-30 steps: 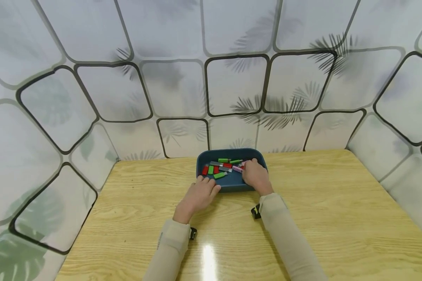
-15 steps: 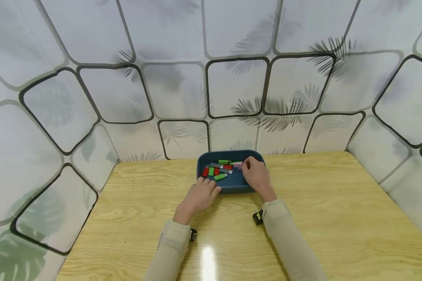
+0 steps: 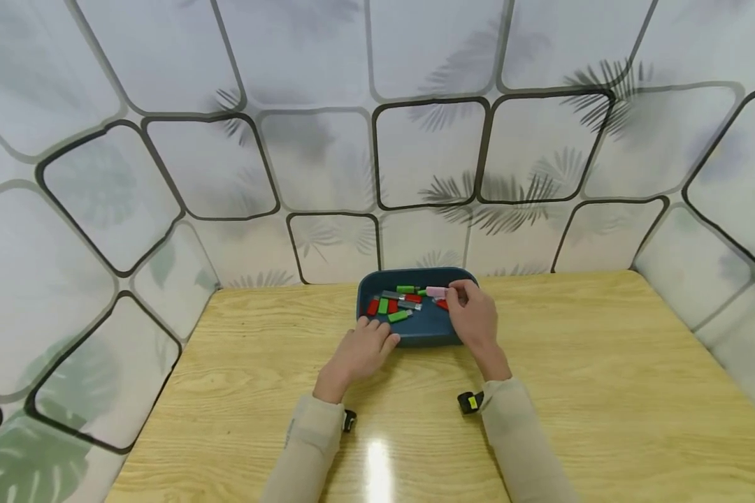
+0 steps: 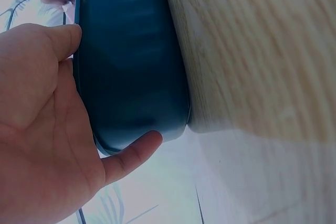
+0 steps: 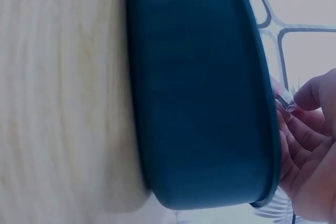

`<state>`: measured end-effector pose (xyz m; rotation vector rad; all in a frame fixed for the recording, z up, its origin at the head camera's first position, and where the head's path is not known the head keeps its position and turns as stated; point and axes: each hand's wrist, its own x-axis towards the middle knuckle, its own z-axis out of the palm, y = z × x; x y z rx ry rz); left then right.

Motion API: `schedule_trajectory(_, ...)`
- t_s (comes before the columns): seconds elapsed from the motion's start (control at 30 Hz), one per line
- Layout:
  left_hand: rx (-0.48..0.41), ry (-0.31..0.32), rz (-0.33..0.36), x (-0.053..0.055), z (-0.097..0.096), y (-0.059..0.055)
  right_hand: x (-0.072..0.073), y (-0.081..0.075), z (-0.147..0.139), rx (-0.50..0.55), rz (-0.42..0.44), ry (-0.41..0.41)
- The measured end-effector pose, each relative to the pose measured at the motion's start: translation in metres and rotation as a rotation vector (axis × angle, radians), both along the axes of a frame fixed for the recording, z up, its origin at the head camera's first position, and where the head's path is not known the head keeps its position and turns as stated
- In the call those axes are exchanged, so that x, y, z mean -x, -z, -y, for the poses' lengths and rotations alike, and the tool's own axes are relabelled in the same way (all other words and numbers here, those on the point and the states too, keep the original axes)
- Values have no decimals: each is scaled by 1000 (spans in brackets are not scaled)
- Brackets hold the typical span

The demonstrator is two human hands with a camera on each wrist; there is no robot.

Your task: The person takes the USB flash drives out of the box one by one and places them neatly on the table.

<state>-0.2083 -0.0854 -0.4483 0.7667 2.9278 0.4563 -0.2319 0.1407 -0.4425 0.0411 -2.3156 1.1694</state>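
A dark blue plastic bin (image 3: 424,337) stands on the table and holds several red, green and grey USB flash drives, such as a green one (image 3: 399,316). My right hand (image 3: 475,318) pinches a pink USB flash drive (image 3: 437,291) over the right part of the bin. Its metal plug (image 5: 285,101) shows by the thumb in the right wrist view. My left hand (image 3: 358,349) grips the bin's near left corner. In the left wrist view its thumb (image 4: 68,38) touches the rim and its little finger (image 4: 136,156) lies along the outer wall; the other fingertips are hidden.
The bin stands near the back edge of the wooden table (image 3: 258,363), close to a patterned curtain-like backdrop (image 3: 327,161) that surrounds the table on three sides. A black strap-mounted device (image 3: 470,402) sits at the right wrist, another (image 3: 349,420) at the left.
My right hand has raised the pink flash drive from among the others and shifted slightly right with it. The left hand keeps its place on the bin's corner.
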Motion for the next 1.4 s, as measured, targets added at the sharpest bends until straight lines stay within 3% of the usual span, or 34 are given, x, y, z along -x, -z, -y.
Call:
schedule_trajectory(0.37, -9, 9, 17, -1, -1, -3, -7, -8, -15, 64, 5, -5)
schedule_trajectory(0.83, -19, -1, 16, 0, 0, -1, -12, -12, -33, 87, 161, -59)
schedule_trajectory(1.1, -14, -4, 15, 1, -1, -1, -16, -15, -36, 22, 204, -128)
schedule_trajectory(1.4, -12, -5, 19, 0, -2, -2, -21, -24, -36, -2, 227, -147)
